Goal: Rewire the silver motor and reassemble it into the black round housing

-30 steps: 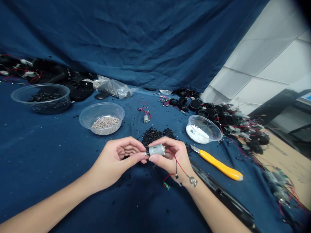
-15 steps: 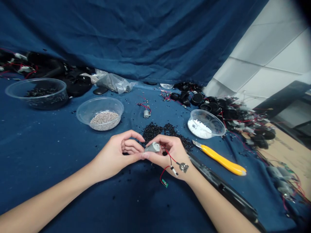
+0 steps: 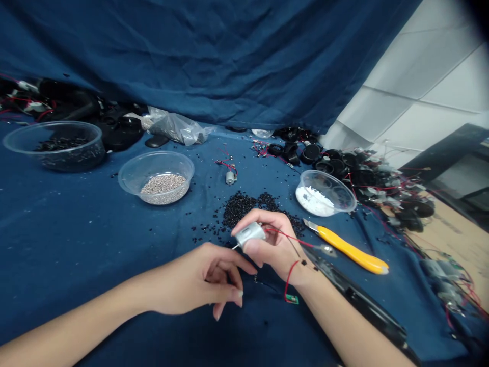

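My right hand grips a small silver motor with its thin shaft pointing left. Red and black wires trail from the motor over my right wrist, ending in a small green board. My left hand hovers just below and left of the motor, apart from it. Its thumb and forefinger are pinched together; whatever sits between them is too small to name. A heap of small black pieces lies on the blue cloth just beyond both hands.
A clear bowl of silvery grains, a bowl of black bits and a bowl of white pieces stand on the cloth. A yellow utility knife lies right of my hand. Another motor and piles of black wired parts lie behind.
My left hand has drawn away from the motor's shaft end, down and toward me, fingers pinched. My right hand kept the motor and tilted it; the wires swung right.
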`<state>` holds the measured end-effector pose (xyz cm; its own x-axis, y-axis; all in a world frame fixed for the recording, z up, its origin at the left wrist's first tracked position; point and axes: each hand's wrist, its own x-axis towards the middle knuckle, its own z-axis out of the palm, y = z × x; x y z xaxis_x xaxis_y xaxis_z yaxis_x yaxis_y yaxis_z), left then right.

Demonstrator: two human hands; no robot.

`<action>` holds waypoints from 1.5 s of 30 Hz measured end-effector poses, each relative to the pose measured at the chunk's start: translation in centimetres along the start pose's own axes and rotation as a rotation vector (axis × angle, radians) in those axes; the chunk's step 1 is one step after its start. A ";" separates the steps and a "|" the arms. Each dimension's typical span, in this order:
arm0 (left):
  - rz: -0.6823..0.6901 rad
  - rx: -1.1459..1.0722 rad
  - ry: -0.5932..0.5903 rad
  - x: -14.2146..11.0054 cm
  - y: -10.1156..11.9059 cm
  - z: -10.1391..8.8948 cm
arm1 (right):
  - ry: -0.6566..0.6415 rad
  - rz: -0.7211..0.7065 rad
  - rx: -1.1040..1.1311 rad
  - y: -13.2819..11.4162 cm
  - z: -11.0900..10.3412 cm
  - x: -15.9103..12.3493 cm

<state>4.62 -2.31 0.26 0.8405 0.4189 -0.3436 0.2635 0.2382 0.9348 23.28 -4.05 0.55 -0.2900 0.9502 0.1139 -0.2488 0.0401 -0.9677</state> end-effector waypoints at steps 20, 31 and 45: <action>-0.118 0.039 -0.042 -1.3 1.5 2.1 | 0.296 -0.288 -0.579 3.5 2.3 0.7; 0.210 0.504 0.151 -0.6 -0.2 2.0 | 0.426 -0.034 -0.256 2.6 3.3 0.4; 0.310 0.024 0.433 -0.1 0.7 -0.9 | 0.275 -0.042 0.173 2.2 1.7 0.5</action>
<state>4.27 -1.39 0.86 0.6094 0.7911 -0.0521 0.0489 0.0281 0.9984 20.99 -4.00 -1.13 -0.0213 0.9976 0.0653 -0.4157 0.0506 -0.9081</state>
